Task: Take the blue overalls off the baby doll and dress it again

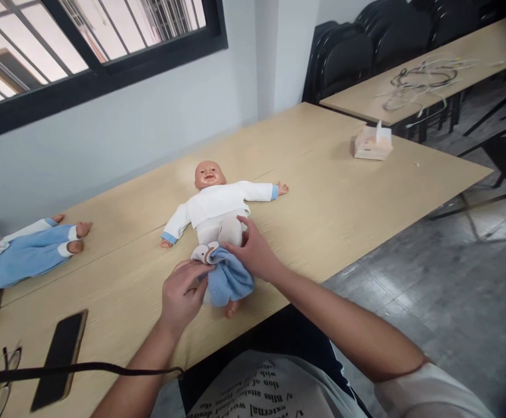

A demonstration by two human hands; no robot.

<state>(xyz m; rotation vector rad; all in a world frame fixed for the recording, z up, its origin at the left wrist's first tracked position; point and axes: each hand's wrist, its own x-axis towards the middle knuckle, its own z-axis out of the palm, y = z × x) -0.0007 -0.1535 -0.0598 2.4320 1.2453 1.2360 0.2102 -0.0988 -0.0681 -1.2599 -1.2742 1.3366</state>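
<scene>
Two hands are at the blue pants (235, 281), which lie bunched around the doll's (220, 206) lower legs, one foot (232, 310) showing at six o'clock. The doll lies face up on the table (344, 209), head toward twelve. At nine o'clock from the pants, the left hand (182, 293) pinches their waist edge between thumb and fingers. At one, the right hand (257, 251) has thumb and forefinger spread about a leg; whether they squeeze, I cannot tell. Farther out: another doll (30, 255) at nine, a phone (60, 360) at eight, tissues (372, 145) at two.
</scene>
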